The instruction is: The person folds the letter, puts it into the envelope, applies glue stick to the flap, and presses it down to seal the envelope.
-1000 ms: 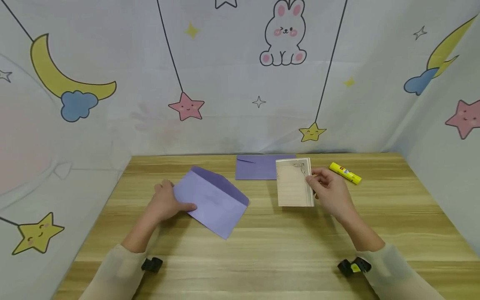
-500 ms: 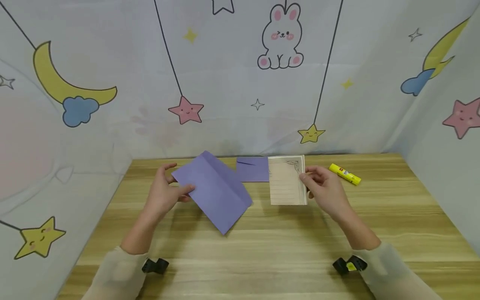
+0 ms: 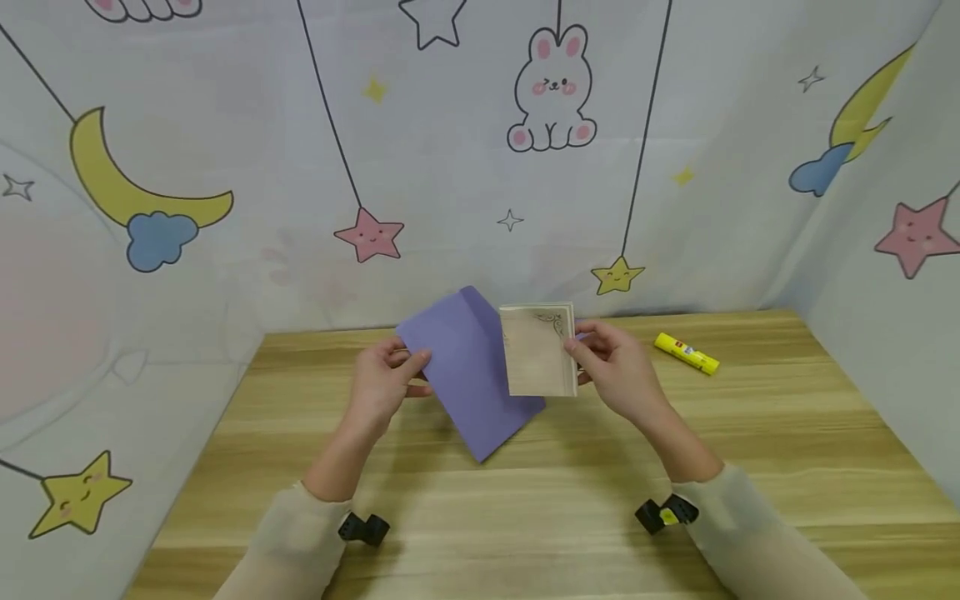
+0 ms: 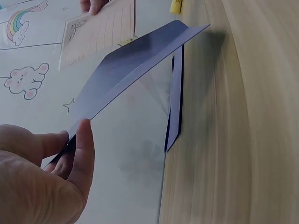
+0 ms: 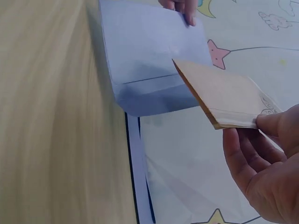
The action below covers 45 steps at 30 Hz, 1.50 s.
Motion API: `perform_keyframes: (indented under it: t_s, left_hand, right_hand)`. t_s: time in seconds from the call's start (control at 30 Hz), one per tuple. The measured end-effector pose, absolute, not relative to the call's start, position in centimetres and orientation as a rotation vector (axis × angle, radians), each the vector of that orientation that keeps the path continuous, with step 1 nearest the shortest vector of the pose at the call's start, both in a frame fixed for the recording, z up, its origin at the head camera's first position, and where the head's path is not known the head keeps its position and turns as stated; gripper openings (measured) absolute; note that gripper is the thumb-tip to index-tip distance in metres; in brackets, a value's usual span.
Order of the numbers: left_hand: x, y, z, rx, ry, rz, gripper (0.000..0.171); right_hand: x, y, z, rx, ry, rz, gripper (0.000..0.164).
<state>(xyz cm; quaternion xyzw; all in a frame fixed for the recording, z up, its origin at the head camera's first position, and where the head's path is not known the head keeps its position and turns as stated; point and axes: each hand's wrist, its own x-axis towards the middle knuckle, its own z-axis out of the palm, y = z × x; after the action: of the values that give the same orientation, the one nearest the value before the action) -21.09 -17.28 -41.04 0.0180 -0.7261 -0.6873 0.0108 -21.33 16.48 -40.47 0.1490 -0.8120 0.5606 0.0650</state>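
A purple envelope (image 3: 472, 367), its flap unfolded, hangs tilted above the table; my left hand (image 3: 382, 379) pinches its left edge between thumb and fingers. In the left wrist view the same envelope (image 4: 135, 60) slants up from the fingertips. My right hand (image 3: 618, 367) pinches the right edge of a folded cream sheet of lined paper (image 3: 538, 354) with a printed corner ornament. From the head, the paper covers part of the envelope's flap side. The right wrist view shows the folded paper (image 5: 224, 95) as several layers, close to the envelope (image 5: 154, 46) but seemingly apart from it.
A second purple envelope (image 4: 175, 102) lies at the table's back edge, mostly hidden from the head. To the right of the right hand lies a yellow glue stick (image 3: 686, 354). Behind the wooden table (image 3: 480, 525) hangs a printed cloth (image 3: 450, 167).
My left hand has lifted the envelope off the table, tilted it more steeply and carried it right. My right hand has brought the folded paper left, so that it overlaps the envelope in view.
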Motion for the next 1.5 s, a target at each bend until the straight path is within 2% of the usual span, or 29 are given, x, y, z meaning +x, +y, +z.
perform_keyframes:
  t_s: [0.23,0.63,0.8,1.07,1.37,1.5]
  left_hand:
    - [-21.8,-15.1,-40.8,0.033,-2.255,-2.184,0.019]
    - [-22.2,-13.5,-41.0,0.04,-2.173,-2.371,0.021]
    - [-22.3,-13.3,-41.3,0.048,-2.117,-2.443,0.023]
    - [-22.4,-13.0,-41.9,0.096,-2.049,-2.526,0.02]
    - [-22.3,-12.2,-41.9,0.123,-2.002,-2.522,0.012]
    - [-22.3,-12.0,-41.8,0.121,-1.998,-2.512,0.013]
  right_hand:
    - [-22.4,16.6,-39.8,0.384,-2.42,1.563,0.023]
    - [-22.7,17.2,-40.0,0.331,-2.579,1.446,0.019]
    - [-22.7,17.4,-40.1,0.338,-2.681,1.49,0.021]
    - [-22.5,17.5,-40.2,0.387,-2.733,1.599,0.013]
    - [-20.9,15.4,-40.1,0.645,-2.479,0.914,0.004]
    - [-20.6,14.6,-40.0,0.712,-2.415,0.773,0.002]
